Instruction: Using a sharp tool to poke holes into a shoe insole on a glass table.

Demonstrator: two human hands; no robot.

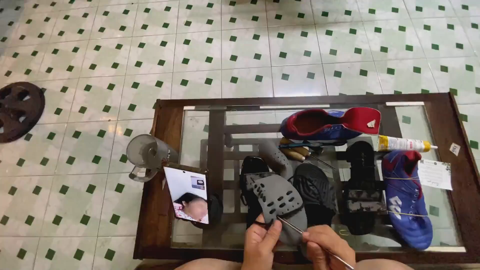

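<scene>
Fingers of left hand (261,243) pinch grey sole (278,202); right hand (322,245) grips thin tool (300,233).

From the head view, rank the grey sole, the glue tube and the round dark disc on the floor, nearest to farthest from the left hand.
1. Grey sole: held in the left hand.
2. Glue tube: far right of the table, beyond the blue shoe.
3. Round disc: on the floor, far left.
</scene>
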